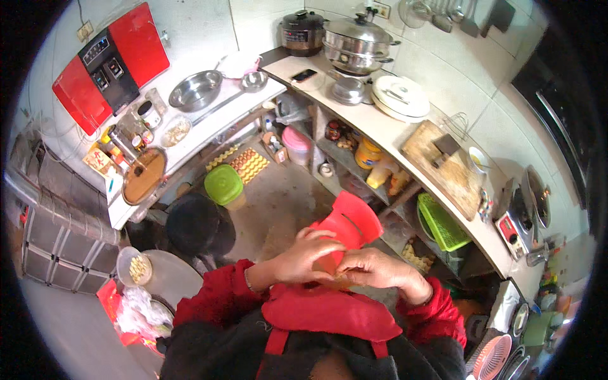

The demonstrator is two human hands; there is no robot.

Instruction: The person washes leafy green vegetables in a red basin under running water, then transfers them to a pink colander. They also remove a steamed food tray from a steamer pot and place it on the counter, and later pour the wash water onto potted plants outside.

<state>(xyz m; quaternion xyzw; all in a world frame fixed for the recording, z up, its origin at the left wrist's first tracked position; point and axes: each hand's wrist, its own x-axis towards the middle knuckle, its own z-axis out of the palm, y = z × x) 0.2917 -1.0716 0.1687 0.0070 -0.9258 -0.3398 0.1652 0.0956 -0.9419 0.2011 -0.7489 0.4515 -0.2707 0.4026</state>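
A bright red, stiff-looking item point(354, 219) with a dark slot across it is held in front of my chest; its exact kind cannot be told. My left hand point(306, 256) grips its left near side, the thumb and fingers curled around it. At the near end, my right hand point(380, 268) pinches the edge with bent fingers, close to my left thumb. Something small and yellowish shows below the fingertips, too hidden to name. Both hands are above the red apron point(327, 311) that I wear.
On the right counter lie a wooden cutting board point(427, 161) with a cleaver point(446, 148) and a cooktop point(513, 232). A glass lid point(145, 175) is on the left counter. Egg trays point(249, 164), a green-lidded bucket point(223, 184) and a black bin point(192, 223) stand below. A stool point(178, 273) bears a bowl point(124, 266).
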